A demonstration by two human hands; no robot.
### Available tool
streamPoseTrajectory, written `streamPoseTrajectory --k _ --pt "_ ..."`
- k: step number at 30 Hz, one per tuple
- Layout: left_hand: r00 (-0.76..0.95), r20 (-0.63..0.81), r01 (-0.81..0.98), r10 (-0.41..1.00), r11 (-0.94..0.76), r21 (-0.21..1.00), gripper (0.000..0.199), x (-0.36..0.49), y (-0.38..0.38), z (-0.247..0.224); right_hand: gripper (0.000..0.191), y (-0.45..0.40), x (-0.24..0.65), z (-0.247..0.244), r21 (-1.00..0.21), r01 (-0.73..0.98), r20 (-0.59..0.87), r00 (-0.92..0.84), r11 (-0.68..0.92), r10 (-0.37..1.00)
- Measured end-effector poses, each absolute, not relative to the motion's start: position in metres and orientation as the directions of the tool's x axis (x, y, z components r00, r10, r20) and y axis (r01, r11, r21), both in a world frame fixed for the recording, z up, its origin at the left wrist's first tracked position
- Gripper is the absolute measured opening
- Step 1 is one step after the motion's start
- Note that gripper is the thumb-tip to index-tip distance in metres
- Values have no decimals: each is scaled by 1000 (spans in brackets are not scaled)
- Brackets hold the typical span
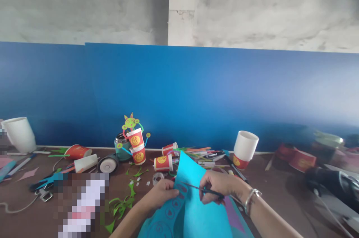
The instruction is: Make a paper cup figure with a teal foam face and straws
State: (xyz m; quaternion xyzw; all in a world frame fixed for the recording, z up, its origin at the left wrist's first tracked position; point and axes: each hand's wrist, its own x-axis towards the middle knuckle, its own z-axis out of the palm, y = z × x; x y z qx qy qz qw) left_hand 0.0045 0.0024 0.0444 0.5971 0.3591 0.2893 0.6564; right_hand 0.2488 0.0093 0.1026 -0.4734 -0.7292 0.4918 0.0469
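A sheet of bright blue paper stands in front of me, its near left part bearing drawn outlines of circles and hearts. My left hand pinches the sheet's left side between thumb and fingers. In my right hand, which wears a silver bracelet at the wrist, is a pair of dark-handled scissors. Their blades point left across the paper, close to my left fingertips. Whether the blades are fully closed is too small to tell. A purple sheet shows partly behind the blue paper.
Green paper scraps lie left of my hands. Behind stand a two-cup paper figure, a green flask and stacked white cups. Tipped red cups, a tape roll and several pens lie on the brown table. A blue partition rises behind.
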Motion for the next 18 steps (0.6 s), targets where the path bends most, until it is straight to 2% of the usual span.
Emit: streamPoseTrajectory --k 7,10,12,15,18 --pt "593 -87 6 800 104 995 38 1 9 40 11 6 242 90 -775 631 -400 -512 17 761" --pt "616 -106 -21 781 150 988 41 -2 13 39 14 2 237 79 -822 569 -376 -507 -27 776" --pt "633 -121 -33 765 182 983 42 -3 14 38 19 -2 228 68 -880 471 -333 -511 -65 792" --pt "616 -129 -17 777 178 984 43 0 14 36 30 -8 208 51 -970 239 -143 -390 -50 910" --pt "530 -91 -4 843 110 994 50 5 13 32 31 -13 190 37 -998 57 -27 -287 -11 958"
